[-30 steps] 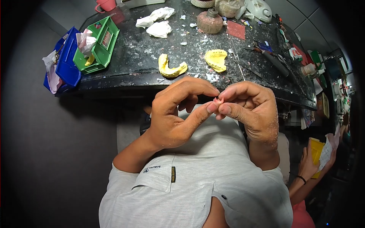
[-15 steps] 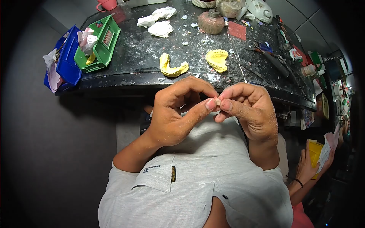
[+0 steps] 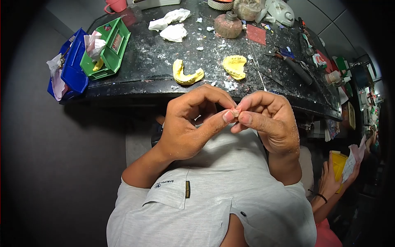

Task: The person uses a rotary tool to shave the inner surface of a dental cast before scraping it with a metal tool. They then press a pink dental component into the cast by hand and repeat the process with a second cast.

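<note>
Between my two hands is a small pink-and-white denture piece (image 3: 236, 111), mostly hidden by the fingertips. My left hand (image 3: 191, 121) pinches it from one side with thumb and forefinger. From the other side, my right hand (image 3: 269, 119) grips it the same way, and pale dust coats its skin. Both hands are in front of the bench edge, above my lap. Just beyond them on the bench lie two yellow plaster dental casts: a horseshoe-shaped cast (image 3: 187, 75) on the left and a fuller arch cast (image 3: 235, 67) on the right.
Scraps and dust litter the black bench (image 3: 140, 66). On it are a green bin (image 3: 109, 49), crumpled white tissue (image 3: 173, 32), a spirit lamp (image 3: 228, 25), a pink sheet (image 3: 256, 34) and hand tools (image 3: 294, 66). A blue bin (image 3: 74, 66) sits at the left edge. At right, another person's hands hold a yellow box (image 3: 338, 165).
My fingers have shifted slightly around the denture piece, and a bit more of its pink part shows. At right, the other person's hands and yellow box have moved slightly.
</note>
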Demonstrator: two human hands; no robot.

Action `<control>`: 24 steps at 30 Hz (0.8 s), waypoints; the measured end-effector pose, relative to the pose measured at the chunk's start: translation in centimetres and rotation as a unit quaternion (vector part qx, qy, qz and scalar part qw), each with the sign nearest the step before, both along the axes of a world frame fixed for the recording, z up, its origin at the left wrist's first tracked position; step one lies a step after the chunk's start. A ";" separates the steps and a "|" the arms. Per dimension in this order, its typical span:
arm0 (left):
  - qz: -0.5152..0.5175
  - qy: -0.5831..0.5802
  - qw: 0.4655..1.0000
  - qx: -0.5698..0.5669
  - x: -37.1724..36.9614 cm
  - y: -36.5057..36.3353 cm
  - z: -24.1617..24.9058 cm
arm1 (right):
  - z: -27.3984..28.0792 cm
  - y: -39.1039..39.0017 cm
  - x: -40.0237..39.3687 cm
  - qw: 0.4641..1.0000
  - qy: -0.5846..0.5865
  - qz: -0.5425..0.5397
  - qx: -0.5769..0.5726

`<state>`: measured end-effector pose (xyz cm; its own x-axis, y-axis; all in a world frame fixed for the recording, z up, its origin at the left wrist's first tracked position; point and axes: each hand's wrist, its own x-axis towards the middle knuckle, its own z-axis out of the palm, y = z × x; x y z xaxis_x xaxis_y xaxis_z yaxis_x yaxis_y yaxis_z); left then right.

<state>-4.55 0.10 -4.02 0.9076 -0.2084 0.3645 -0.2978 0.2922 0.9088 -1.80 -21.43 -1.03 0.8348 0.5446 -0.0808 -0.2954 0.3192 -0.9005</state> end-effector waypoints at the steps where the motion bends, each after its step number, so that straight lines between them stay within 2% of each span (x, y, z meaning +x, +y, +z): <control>1: 0.003 -0.001 1.000 0.005 0.0 0.0 0.0 | 0.0 0.0 0.0 1.000 -0.002 0.001 0.000; 24: 0.050 -0.019 0.995 0.082 -0.4 0.3 0.5 | 0.3 0.9 -0.4 0.998 -0.025 -0.046 -0.040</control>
<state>-4.91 0.37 -3.48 0.9130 -0.1774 0.3673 -0.3527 0.1091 0.9294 -2.21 -20.54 -0.71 0.8848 0.4596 -0.0768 -0.2216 0.2701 -0.9370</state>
